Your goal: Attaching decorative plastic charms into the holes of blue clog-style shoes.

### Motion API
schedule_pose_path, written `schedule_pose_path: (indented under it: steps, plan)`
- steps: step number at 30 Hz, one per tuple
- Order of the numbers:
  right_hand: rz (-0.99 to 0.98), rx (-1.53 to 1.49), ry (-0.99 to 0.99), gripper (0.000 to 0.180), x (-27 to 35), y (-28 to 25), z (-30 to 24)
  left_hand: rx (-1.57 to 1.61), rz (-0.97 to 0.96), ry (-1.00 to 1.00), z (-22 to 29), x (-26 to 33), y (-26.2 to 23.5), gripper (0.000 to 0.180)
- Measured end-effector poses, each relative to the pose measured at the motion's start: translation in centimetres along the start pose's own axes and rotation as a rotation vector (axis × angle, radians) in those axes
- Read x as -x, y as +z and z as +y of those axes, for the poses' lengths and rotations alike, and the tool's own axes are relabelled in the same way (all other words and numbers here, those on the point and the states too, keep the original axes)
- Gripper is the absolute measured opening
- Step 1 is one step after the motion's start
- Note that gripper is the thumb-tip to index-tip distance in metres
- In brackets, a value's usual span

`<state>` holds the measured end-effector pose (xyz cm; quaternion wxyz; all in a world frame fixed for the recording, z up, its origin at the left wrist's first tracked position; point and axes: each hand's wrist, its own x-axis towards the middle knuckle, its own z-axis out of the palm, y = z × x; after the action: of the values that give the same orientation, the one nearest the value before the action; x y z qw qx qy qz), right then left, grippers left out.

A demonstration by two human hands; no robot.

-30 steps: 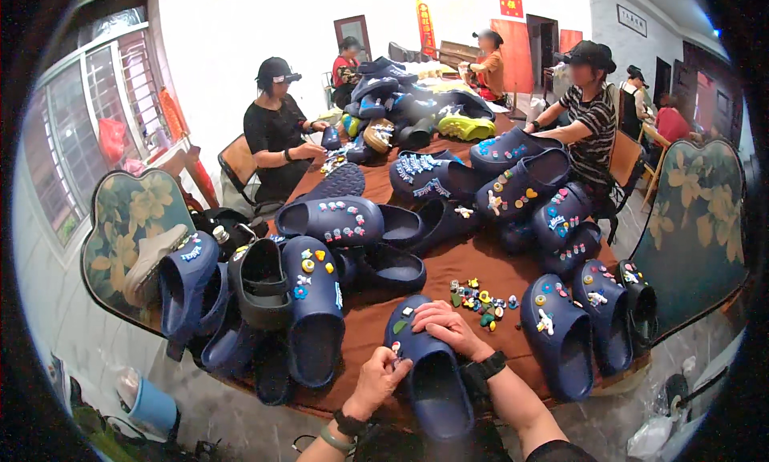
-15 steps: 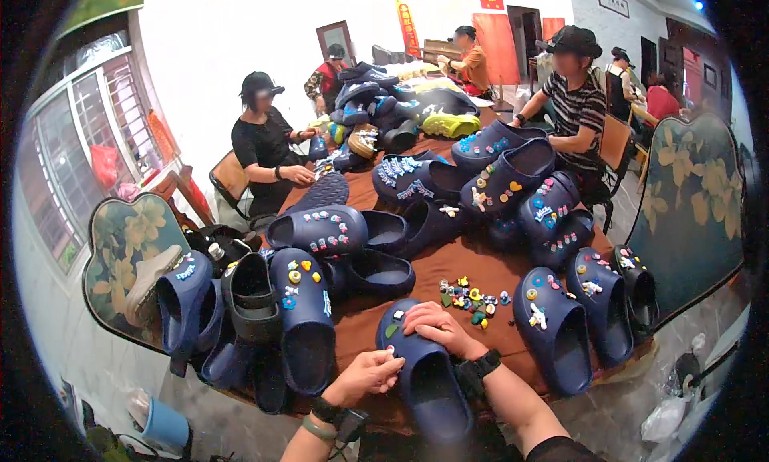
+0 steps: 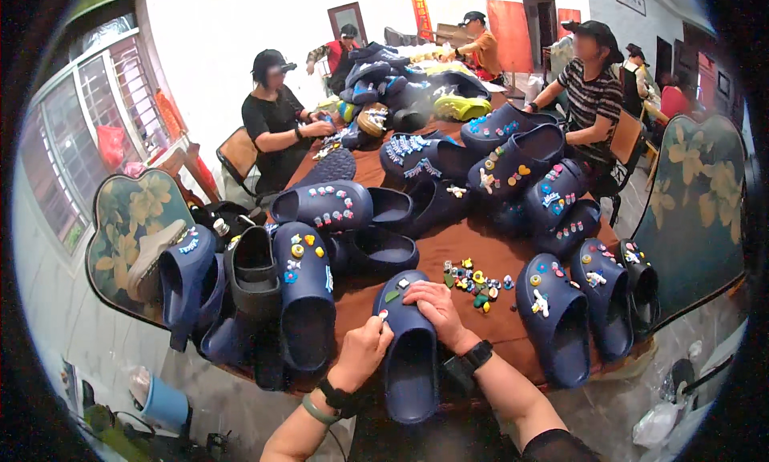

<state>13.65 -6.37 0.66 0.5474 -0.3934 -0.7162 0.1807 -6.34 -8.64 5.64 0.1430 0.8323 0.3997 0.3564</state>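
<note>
A navy clog [image 3: 408, 327] stands at the table's near edge, its toe pointing away from me. My right hand [image 3: 439, 311] is wrapped over the clog's upper from the right, fingers bent across the toe. My left hand [image 3: 362, 351] is closed at the clog's left side, thumb and fingertips pinching at a small red-and-white charm [image 3: 384, 314] against the upper. A green leaf-shaped charm [image 3: 392, 298] and a dark square charm [image 3: 402, 285] sit on the toe. Just beyond my right hand lies a loose heap of small coloured charms [image 3: 478, 285].
Decorated navy clogs stand to the left [image 3: 304, 302] and right [image 3: 553, 322]. More clogs [image 3: 320, 206] are piled farther up the brown-covered table [image 3: 448, 250]. Several people sit or stand around it. Floral chair backs [image 3: 693, 198] flank the near end; a blue bin [image 3: 166, 410] is on the floor.
The clog has swung straighter, its heel moving left and up. My left hand has curled tighter and shifted up and left beside it. My right hand stays on the toe.
</note>
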Motion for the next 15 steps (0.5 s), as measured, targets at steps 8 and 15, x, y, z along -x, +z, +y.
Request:
schedule_pose_path:
  steps: [8,15]
  plan:
    - [0.023,0.061,0.054,0.026,0.0,0.3,-0.7,-0.18,0.167,0.12,-0.8,0.8,1.2,0.017]
    - [-0.048,-0.016,0.071,0.023,-0.3,0.5,-1.0,0.235,0.178,-0.345,-1.9,1.7,1.6,0.026]
